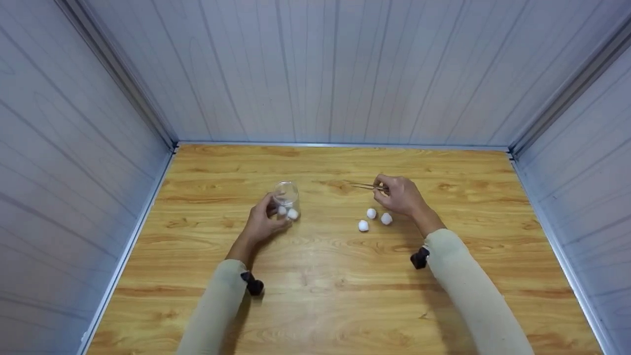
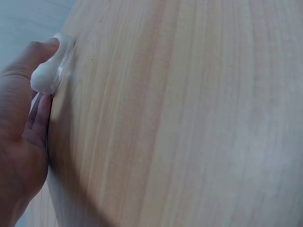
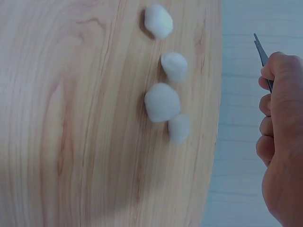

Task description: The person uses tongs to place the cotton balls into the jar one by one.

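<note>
My left hand (image 1: pixel 262 221) holds a clear glass (image 1: pixel 286 194) that stands on the table, thumb on its near side and fingers round the left. White cotton balls (image 1: pixel 293 214) lie in the bottom of the glass; in the left wrist view they show as a white mass (image 2: pixel 46 75) beside the thumb. My right hand (image 1: pixel 400 195) pinches metal tweezers (image 1: pixel 364 186), their tips pointing left toward the glass with nothing seen between them. Loose cotton balls (image 1: pixel 371 213) lie on the table just below this hand; the right wrist view shows several (image 3: pixel 162 102), close together.
The wood-grain table (image 1: pixel 315 291) is bounded by a pale panelled wall (image 1: pixel 315 74) at the back and side walls (image 1: pixel 64 148) at left and right. Dark wrist cameras (image 1: pixel 253 284) sit on both sleeves.
</note>
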Motion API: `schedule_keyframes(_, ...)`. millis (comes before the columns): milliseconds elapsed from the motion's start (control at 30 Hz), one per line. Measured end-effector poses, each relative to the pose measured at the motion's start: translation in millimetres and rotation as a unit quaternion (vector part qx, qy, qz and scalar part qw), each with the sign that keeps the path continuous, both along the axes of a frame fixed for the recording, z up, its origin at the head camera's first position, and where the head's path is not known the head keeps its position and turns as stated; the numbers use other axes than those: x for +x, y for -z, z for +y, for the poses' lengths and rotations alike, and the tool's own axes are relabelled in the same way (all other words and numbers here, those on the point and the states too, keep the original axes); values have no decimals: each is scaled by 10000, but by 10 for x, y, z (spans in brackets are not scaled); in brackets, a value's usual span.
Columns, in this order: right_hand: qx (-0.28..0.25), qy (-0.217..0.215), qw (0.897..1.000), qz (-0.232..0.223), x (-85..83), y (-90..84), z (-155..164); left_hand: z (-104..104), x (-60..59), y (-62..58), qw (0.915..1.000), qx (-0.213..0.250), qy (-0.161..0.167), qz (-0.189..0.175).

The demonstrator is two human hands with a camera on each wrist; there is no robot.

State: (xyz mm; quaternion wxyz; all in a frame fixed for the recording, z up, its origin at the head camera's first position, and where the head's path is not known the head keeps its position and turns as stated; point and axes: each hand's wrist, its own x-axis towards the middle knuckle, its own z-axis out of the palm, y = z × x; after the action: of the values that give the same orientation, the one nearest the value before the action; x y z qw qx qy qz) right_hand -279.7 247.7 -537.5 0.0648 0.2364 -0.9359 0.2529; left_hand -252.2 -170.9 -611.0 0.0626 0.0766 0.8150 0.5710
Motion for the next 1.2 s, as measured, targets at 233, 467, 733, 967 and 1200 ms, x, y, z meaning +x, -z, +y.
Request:
schedule_keyframes(233,33,106,9999,40,19,18,191,16,3,10,10000,52,38,75)
schedule_keyframes(467,129,242,9996,26,36,26,378,14,0,12,9999,54,42,84)
schedule_keyframes(733,160,269,9995,1,78,57,548,10,11,-6,10000,19,26,20)
schedule_keyframes(967,239,336,9991,139,129,101,731,29,12,-7,10000,8,43,-43)
schedule_keyframes(1200,337,343,9978,461,194,196,914,42,4,-23,10000,-4,39,19)
